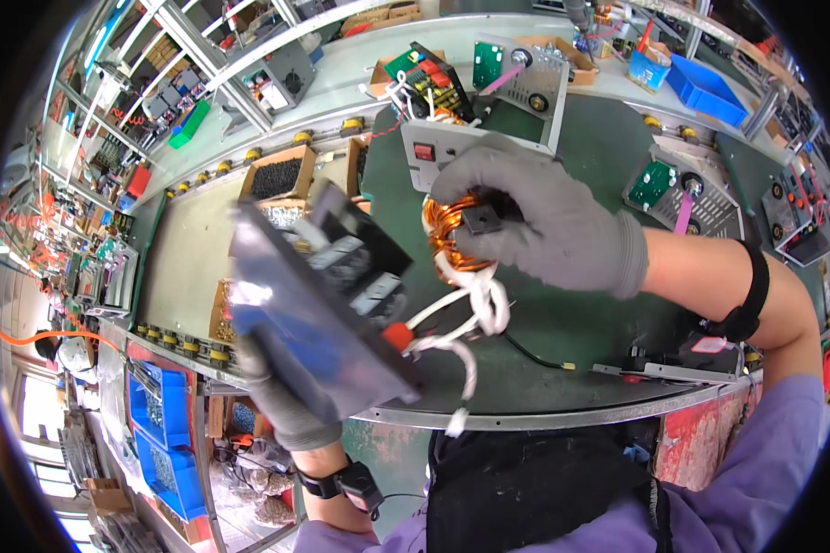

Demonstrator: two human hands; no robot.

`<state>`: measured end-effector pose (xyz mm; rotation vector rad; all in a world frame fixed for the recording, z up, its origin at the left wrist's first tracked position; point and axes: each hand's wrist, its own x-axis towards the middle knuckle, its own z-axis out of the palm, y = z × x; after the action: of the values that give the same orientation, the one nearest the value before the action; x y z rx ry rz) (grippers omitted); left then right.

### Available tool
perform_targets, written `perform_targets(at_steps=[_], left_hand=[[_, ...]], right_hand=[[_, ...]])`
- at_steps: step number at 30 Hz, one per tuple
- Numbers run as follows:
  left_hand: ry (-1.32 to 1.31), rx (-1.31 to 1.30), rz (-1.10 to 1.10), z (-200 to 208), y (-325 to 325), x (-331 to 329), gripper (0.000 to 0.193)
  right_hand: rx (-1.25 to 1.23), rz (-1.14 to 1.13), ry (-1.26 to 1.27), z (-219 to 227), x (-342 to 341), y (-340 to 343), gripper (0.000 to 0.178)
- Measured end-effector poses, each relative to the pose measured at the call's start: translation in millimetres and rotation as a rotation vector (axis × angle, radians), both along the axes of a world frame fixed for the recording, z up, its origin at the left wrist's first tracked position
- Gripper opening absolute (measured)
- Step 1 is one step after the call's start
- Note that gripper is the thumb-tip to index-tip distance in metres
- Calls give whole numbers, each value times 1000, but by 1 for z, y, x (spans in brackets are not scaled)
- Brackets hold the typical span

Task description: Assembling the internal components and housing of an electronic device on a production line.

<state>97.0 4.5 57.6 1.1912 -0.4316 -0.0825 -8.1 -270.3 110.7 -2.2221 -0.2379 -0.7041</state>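
The copper coil (444, 226) is above the tabletop (581, 341), near its middle, within the right hand (549, 217), whose fingers curl around it, probably to steady its weight. White leads (489, 304) seem to join it to the metal-plated unit (314, 318) on the left, likely why both are held close. The left hand (290, 396) grasps that tilted unit by its near left side, fingers partly hidden. Farther off stands an open grey chassis (470, 135); far left, a carton (307, 175) of black parts sits presumably within reach.
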Motion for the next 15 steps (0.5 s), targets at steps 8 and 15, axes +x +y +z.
perform_targets(at_steps=[8, 15], left_hand=[[197, 16, -383, 52, -44, -15, 72], [515, 15, -767, 66, -117, -39, 66]], right_hand=[[-467, 313, -131, -63, 4, 61, 27], [-379, 5, 1021, -4, -141, -69, 38]])
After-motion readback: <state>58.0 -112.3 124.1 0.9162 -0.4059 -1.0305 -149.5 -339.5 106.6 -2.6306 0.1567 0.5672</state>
